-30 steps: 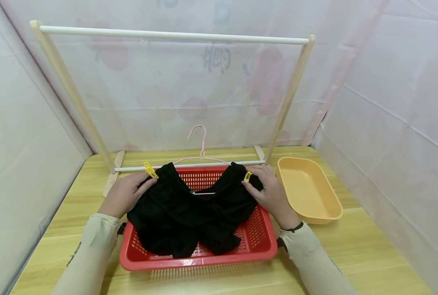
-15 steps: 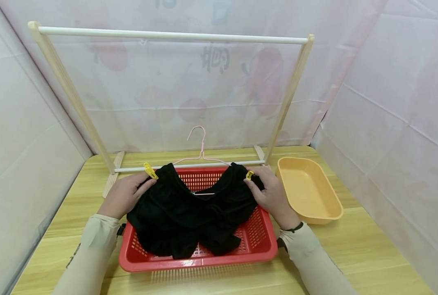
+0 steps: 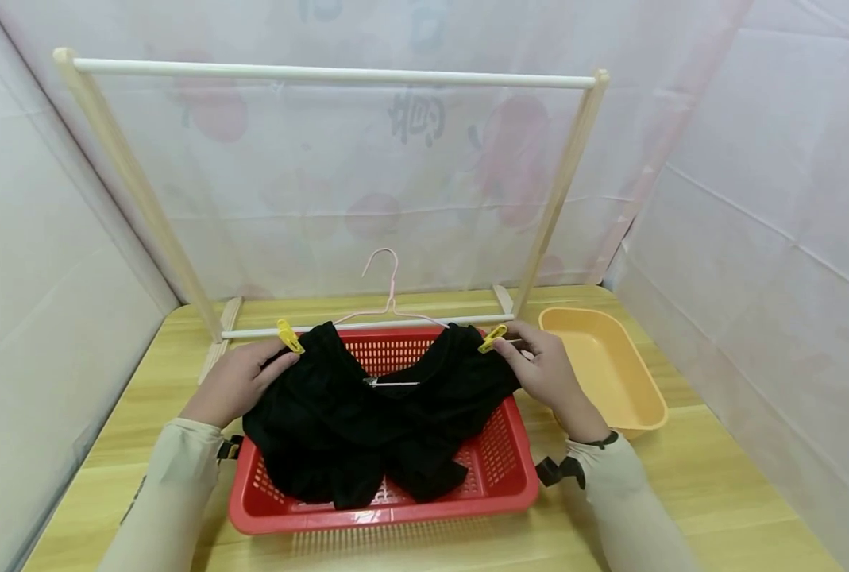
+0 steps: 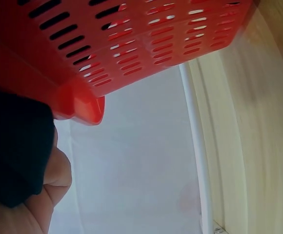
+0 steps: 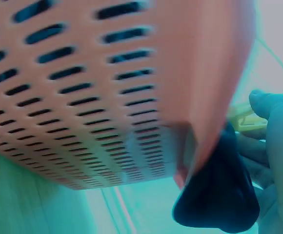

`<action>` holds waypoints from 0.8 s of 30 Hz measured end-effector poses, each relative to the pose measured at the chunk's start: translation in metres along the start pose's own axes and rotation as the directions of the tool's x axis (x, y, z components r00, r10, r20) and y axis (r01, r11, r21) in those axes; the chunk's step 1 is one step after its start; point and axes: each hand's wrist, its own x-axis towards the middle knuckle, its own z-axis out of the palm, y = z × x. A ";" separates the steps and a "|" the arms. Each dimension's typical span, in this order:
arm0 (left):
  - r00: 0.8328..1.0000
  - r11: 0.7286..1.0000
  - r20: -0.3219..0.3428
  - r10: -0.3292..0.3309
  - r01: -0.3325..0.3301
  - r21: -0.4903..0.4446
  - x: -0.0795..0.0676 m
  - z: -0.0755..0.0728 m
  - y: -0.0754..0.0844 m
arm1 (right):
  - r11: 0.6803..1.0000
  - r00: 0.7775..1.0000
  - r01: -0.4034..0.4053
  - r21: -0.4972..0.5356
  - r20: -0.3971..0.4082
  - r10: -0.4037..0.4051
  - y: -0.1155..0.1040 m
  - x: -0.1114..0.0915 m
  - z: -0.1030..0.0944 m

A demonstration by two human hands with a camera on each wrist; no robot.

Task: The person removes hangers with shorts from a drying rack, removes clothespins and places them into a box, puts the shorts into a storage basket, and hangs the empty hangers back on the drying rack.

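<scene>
Black shorts (image 3: 388,429) hang spread from a pink wire hanger (image 3: 391,306), their lower part lying in the red basket (image 3: 381,516). A yellow clothespin (image 3: 291,336) stands on the left end of the waistband. Beside it my left hand (image 3: 241,380) pinches the cloth edge; in the left wrist view dark fabric (image 4: 17,146) covers part of that hand. On the right end, my right hand (image 3: 547,375) pinches a second yellow clothespin (image 3: 493,339) between thumb and fingers. The right wrist view shows the thumb on this clothespin, above the dark cloth (image 5: 219,190).
Behind the basket stands a wooden rack with a white top rod (image 3: 338,75) and a low white bar (image 3: 252,333). To the right is a shallow yellow tray (image 3: 603,365), partly behind my right hand. Pale cloth walls (image 3: 767,238) enclose the table (image 3: 710,469).
My right hand has shifted a little right, and its clothespin has turned from near upright to slanting outward, with the cloth end drawn outward. My left hand stays nearly in place.
</scene>
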 end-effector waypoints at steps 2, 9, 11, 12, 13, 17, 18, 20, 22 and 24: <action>1.000 1.000 0.008 -0.012 0.012 -0.008 -0.002 -0.001 0.000 | 1.000 1.000 -0.012 0.002 -0.014 0.012 0.000 0.000 -0.001; 0.998 0.998 0.038 -0.056 0.056 -0.010 -0.002 -0.004 0.002 | 1.000 0.996 0.020 -0.011 -0.089 -0.021 -0.011 0.003 -0.004; 0.998 0.999 0.036 -0.053 0.054 -0.011 -0.002 -0.005 0.002 | 0.999 0.993 0.033 -0.035 -0.113 -0.037 -0.007 0.003 -0.003; 0.998 0.999 0.035 -0.051 0.051 -0.011 -0.002 -0.005 0.002 | 0.998 0.991 0.040 -0.043 -0.126 -0.045 -0.007 0.003 -0.002; 0.998 0.999 0.033 -0.049 0.049 -0.010 -0.002 -0.005 0.003 | 0.998 0.989 0.045 -0.048 -0.141 -0.051 -0.008 0.004 -0.002; 0.999 0.999 0.023 -0.042 0.042 -0.007 -0.003 -0.005 0.003 | 0.997 0.981 0.058 -0.053 -0.181 -0.067 -0.013 0.005 -0.001; 0.999 0.999 0.021 -0.039 0.040 -0.005 -0.003 -0.005 0.003 | 0.997 0.980 0.062 -0.055 -0.188 -0.072 -0.015 0.005 -0.001; 0.999 1.000 0.012 -0.030 0.030 -0.003 -0.003 -0.005 0.002 | 0.995 0.976 0.075 -0.062 -0.201 -0.086 -0.018 0.006 -0.003; 1.000 1.000 -0.003 -0.013 0.012 -0.003 -0.003 -0.005 0.001 | 0.996 0.971 0.078 -0.051 -0.224 -0.087 -0.022 0.006 -0.006; 1.000 1.000 -0.024 0.012 -0.012 0.000 -0.003 -0.006 -0.001 | 0.996 0.964 0.075 -0.047 -0.251 -0.085 -0.024 0.007 -0.009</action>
